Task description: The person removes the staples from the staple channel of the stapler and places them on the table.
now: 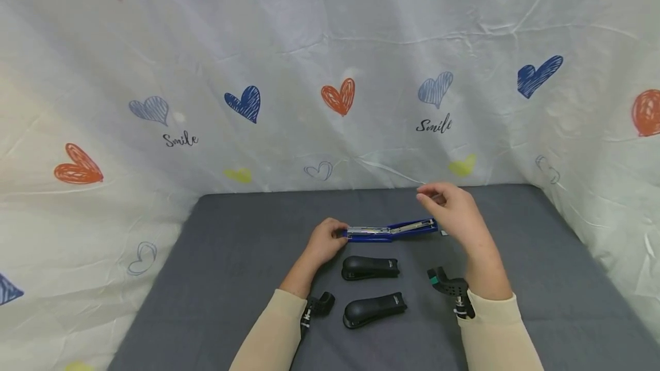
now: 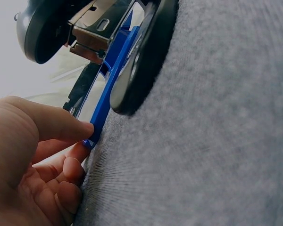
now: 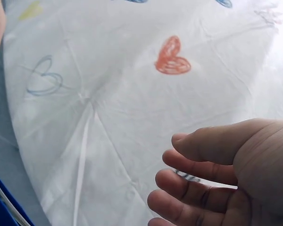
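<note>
A blue stapler (image 1: 368, 239) lies opened out flat on the grey table, its metal channel showing. At its left end my left hand (image 1: 323, 242) pinches the blue base between thumb and fingers; the left wrist view shows the thumb (image 2: 80, 129) on the blue edge. Above the stapler's right end hovers my right hand (image 1: 456, 210). Its fingers (image 3: 179, 195) are loosely bent with nothing between them, and the thumb stands apart from them. A small pale piece (image 1: 444, 233) lies by the stapler's right tip.
Two black staplers, one (image 1: 370, 268) just in front of the blue one and another (image 1: 374, 309) nearer to me, lie between my forearms. The grey tabletop (image 1: 232, 279) ends at a white curtain (image 1: 289, 147) printed with hearts.
</note>
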`<act>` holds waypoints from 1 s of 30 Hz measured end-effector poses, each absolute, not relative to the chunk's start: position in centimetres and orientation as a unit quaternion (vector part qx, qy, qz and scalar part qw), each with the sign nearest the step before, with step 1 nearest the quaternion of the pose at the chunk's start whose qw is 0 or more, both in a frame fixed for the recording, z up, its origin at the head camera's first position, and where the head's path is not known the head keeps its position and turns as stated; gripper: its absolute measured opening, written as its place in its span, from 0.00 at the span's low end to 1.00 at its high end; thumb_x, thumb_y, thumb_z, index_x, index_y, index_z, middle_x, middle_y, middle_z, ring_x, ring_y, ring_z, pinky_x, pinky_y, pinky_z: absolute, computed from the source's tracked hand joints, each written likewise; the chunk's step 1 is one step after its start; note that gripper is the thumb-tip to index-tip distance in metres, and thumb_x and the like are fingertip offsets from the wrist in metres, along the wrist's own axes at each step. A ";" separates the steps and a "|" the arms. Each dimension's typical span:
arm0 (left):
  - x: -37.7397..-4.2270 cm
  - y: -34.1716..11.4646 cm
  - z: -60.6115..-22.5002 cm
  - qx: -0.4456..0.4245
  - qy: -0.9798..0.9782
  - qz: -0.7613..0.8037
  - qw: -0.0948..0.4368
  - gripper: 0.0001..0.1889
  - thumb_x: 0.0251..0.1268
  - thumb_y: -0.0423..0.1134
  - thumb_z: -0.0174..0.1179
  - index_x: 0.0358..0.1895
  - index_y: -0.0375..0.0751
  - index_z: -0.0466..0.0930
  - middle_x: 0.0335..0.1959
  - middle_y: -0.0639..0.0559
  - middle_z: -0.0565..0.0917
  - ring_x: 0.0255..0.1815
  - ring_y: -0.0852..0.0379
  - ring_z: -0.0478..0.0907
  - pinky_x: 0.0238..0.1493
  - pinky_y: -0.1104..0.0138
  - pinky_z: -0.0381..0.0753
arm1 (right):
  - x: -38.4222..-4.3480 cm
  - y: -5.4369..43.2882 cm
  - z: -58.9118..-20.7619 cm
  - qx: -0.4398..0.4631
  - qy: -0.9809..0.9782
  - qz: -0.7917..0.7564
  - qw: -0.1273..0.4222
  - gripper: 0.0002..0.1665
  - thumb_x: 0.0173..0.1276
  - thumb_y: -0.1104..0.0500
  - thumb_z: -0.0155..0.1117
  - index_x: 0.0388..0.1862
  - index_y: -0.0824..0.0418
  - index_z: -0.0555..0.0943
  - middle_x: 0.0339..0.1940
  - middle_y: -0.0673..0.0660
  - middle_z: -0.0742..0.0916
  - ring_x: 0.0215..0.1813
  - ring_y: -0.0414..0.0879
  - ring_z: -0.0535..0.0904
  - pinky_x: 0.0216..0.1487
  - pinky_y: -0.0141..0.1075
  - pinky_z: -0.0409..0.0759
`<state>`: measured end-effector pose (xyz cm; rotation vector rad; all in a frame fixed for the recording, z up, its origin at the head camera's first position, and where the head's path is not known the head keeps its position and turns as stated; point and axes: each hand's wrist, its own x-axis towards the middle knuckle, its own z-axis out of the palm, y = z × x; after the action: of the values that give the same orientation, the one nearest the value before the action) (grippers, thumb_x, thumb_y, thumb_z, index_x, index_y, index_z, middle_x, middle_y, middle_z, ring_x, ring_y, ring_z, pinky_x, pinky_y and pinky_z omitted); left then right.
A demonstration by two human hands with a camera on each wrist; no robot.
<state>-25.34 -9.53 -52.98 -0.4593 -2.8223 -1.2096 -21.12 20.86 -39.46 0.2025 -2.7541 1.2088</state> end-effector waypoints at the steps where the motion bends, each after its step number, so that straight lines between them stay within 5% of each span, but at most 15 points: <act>1: -25.3 -9.5 -53.0 -0.149 -0.910 -0.387 0.019 0.15 0.64 0.30 0.67 0.54 0.36 0.87 0.48 0.47 0.82 0.27 0.60 0.68 0.30 0.66 0.71 | -21.2 20.6 -39.6 0.072 -0.912 0.399 0.062 0.23 0.80 0.46 0.58 0.61 0.59 0.82 0.55 0.60 0.84 0.53 0.57 0.80 0.49 0.54 0.78; 30: -25.5 -9.6 -52.8 -0.144 -0.909 -0.391 0.013 0.14 0.63 0.31 0.69 0.53 0.37 0.88 0.45 0.48 0.82 0.28 0.60 0.69 0.30 0.66 0.71 | -23.7 12.2 -45.6 0.204 -0.919 0.330 -0.074 0.17 0.78 0.60 0.60 0.59 0.69 0.85 0.51 0.61 0.87 0.52 0.57 0.84 0.52 0.52 0.81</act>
<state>-25.55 -9.63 -52.82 -0.4486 -2.8331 -1.2176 -23.69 12.17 -45.57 0.6715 -3.0308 1.0896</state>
